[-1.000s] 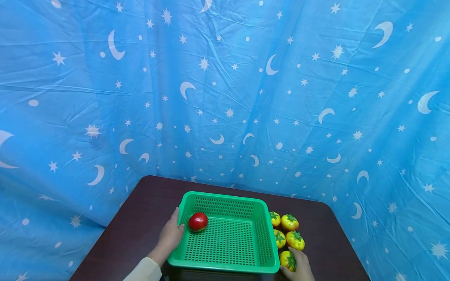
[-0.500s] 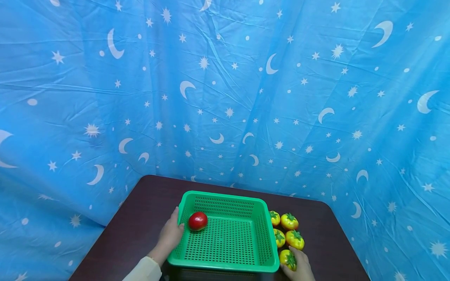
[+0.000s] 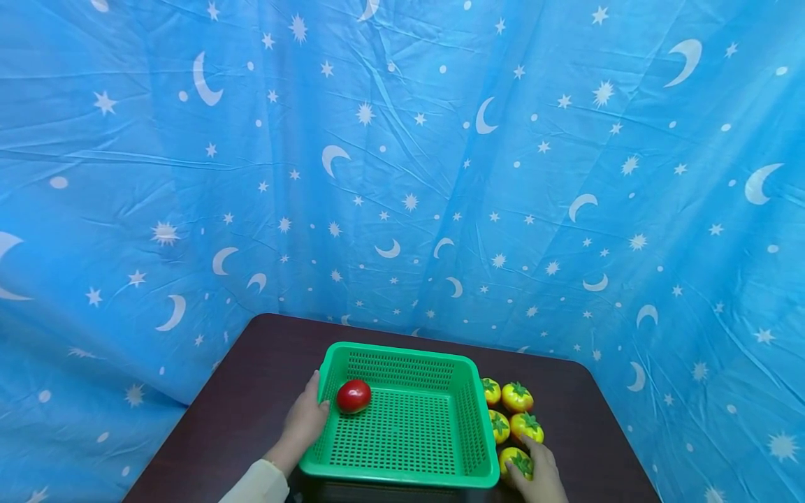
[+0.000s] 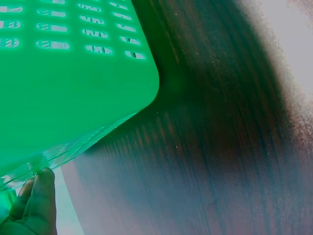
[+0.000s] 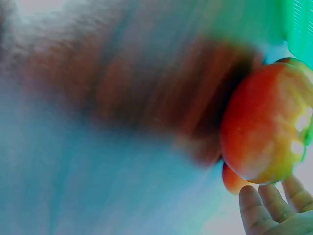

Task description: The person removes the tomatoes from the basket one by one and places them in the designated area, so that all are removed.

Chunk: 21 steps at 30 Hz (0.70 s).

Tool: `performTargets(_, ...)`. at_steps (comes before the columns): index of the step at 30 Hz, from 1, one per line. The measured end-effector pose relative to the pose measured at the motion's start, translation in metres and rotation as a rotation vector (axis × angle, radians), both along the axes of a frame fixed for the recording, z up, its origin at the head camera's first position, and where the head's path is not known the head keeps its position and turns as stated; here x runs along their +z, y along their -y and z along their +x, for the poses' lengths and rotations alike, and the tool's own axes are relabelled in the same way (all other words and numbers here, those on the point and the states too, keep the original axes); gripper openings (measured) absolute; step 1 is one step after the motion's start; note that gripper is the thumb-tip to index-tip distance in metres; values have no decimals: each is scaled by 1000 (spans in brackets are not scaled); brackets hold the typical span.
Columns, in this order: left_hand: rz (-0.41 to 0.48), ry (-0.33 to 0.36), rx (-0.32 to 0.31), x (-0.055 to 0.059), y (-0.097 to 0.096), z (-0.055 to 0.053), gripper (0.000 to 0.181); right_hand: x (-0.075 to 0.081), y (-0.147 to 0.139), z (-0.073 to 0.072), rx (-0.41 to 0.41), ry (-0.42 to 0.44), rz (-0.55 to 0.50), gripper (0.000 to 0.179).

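Note:
A green plastic basket (image 3: pixel 402 477) with slotted walls sits on the dark table. My left hand (image 3: pixel 305 419) grips its left side, thumb by the rim and fingers along the outer wall. Inside, near that hand, lies one glossy red tomato (image 3: pixel 353 397). To the right of the basket, my right hand (image 3: pixel 542 471) is at the nearest yellow-and-red tomato (image 3: pixel 514 462), its fingers spread loosely beside it. In the right wrist view, straight fingertips (image 5: pixel 250 196) come right up to a tomato (image 5: pixel 259 122) whose lower part is red.
Several more yellow tomatoes with green leafy tops, such as the far one (image 3: pixel 518 397), stand in two short rows against the basket's right wall. The dark brown table (image 3: pixel 251 377) reaches back to a blue curtain (image 3: pixel 402 175) printed with moons and stars.
My right hand's fingers have loosened from around the nearest tomato and shifted slightly right. My left hand, the basket and the red tomato have stayed in place.

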<state>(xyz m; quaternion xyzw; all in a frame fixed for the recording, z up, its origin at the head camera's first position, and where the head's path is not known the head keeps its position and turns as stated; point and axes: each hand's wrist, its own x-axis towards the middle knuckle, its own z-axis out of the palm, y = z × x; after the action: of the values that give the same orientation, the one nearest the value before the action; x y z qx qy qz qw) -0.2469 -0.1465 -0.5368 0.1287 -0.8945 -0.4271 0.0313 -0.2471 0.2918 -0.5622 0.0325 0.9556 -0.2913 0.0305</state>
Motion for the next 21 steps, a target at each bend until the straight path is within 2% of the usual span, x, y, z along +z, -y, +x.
performTargets(4,-3,1,1,-1,0,0,71,14,1,-1,7,-14,-20,81)
performTargets(10,-7,-1,1,-1,0,0,71,41,11,-7,18,-46,-41,66)
performTargets(14,-19,-3,1,-1,-1,0,71,60,19,-13,61,-80,-46,66)
performTargets(21,-11,-2,0,1,0,0,70,92,43,-26,163,-194,-60,61)
